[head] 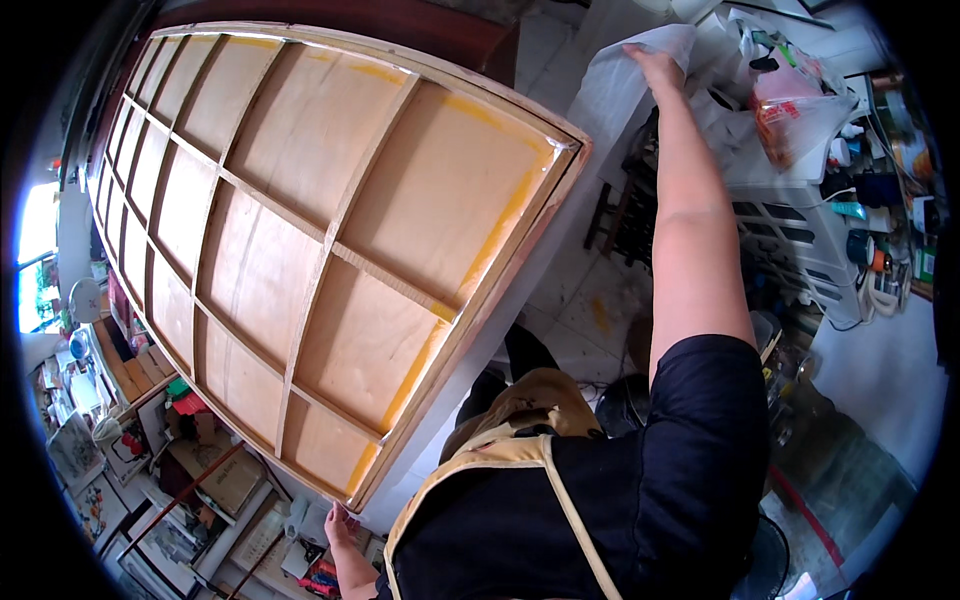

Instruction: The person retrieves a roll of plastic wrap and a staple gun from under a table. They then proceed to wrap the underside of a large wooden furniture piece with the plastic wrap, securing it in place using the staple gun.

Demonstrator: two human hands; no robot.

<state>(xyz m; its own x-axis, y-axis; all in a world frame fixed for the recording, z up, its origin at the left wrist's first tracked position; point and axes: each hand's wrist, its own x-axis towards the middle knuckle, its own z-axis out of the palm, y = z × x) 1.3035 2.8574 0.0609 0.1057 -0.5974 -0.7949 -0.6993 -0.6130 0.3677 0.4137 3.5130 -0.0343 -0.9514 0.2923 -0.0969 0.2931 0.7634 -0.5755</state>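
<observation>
A large wooden panel [442, 172] lies with its back upward, its battens [330, 240] forming a grid of shallow compartments. Yellow strips [420, 367] run along the inside of its near edge. White sheet material [600, 90] hangs beside the panel's right end, and a pale band passes along the near edge. My right hand [660, 71], arm stretched far out, grips the sheet's upper end beyond the panel's right corner. My left hand [341, 526] is at the panel's lower near corner, fingers bent close to it. Whether those fingers hold the sheet there is hidden.
To the right, a white slatted unit [795, 240] carries plastic bags [784, 112], with bottles and small items beside it. A dark rack [622, 217] stands on the tiled floor [555, 289]. At lower left are a cardboard box [217, 476], framed pictures and a brown pole [184, 495].
</observation>
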